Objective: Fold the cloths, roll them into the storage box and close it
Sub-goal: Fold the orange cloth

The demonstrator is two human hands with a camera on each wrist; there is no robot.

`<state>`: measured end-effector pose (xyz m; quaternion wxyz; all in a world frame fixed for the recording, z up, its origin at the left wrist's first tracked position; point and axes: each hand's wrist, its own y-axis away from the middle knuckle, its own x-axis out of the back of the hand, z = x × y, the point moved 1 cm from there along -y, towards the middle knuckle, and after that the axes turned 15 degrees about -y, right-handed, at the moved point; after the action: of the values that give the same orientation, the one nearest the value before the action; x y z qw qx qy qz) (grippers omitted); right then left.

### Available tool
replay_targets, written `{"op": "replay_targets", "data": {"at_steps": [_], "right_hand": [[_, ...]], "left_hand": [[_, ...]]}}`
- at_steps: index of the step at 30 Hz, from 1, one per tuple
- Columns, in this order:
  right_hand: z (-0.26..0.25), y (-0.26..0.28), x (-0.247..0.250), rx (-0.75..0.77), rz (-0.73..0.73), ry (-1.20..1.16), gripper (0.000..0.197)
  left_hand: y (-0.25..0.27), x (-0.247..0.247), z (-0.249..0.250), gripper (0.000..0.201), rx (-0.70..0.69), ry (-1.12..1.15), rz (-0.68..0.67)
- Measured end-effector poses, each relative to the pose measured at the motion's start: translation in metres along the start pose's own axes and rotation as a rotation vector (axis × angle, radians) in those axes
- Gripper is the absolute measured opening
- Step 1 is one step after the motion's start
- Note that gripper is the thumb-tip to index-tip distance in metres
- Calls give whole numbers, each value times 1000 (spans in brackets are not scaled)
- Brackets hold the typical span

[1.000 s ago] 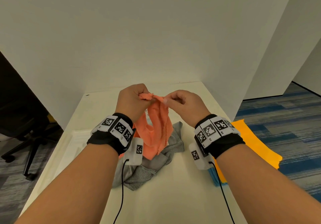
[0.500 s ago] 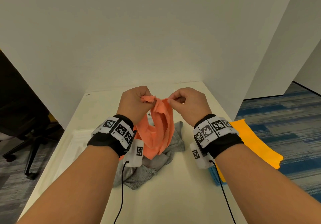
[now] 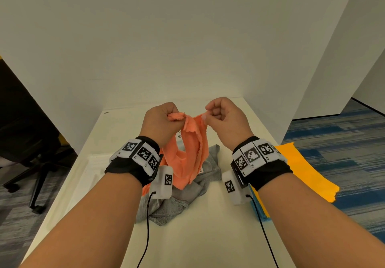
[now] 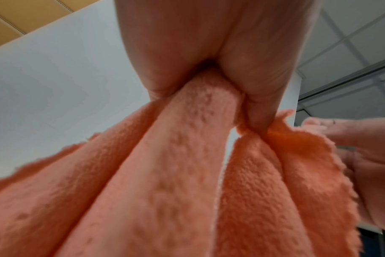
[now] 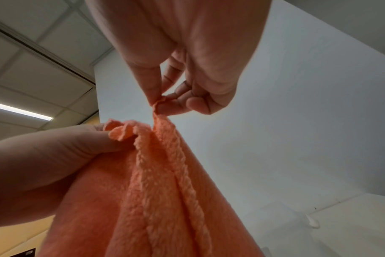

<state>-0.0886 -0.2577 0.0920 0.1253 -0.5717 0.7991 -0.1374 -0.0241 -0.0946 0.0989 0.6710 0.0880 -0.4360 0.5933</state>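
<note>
An orange cloth (image 3: 188,155) hangs above the table between both hands. My left hand (image 3: 161,120) grips a bunch of its top edge; in the left wrist view the cloth (image 4: 187,173) runs up into the curled fingers (image 4: 264,97). My right hand (image 3: 220,115) pinches a corner of the same edge between thumb and forefinger, and the right wrist view shows that pinch on the cloth (image 5: 160,182). A crumpled grey cloth (image 3: 173,203) lies on the table under the orange one. A white storage box (image 3: 93,170) sits at the left, partly hidden by my left arm.
The white table (image 3: 208,236) is walled by white panels at the back and right. A yellow-orange cloth (image 3: 302,170) over a blue one (image 3: 258,209) lies at the table's right edge. A black office chair (image 3: 27,142) stands on the floor at the left.
The hands have moved slightly apart and a little higher, and the cloth's top edge is drawn out between them. The right hand's hold has narrowed to a corner pinch.
</note>
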Motion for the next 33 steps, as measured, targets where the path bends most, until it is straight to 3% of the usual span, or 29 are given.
{"op": "replay_targets", "data": {"at_steps": [7,12,19,24,28,33], "right_hand": [[-6,4,-9,32,-132,103,29],[-8,6,-11,-16,-135,25,7],[-3,2,-9,-28,-121,8,25],[-6,-10,16,-63,-73,340,32],[-9,-19,50,-94,-4,690,30],[-16,-23,86,-125,211,753,23]], "left_hand": [[1,-6,8,30,38,18,0],[-1,-7,11,30,70,51,-3],[-3,-5,14,30,46,67,-40],[-7,6,7,11,69,122,-100],[-17,22,-10,9,143,-39,33],[-29,48,-39,28,380,-163,246]]}}
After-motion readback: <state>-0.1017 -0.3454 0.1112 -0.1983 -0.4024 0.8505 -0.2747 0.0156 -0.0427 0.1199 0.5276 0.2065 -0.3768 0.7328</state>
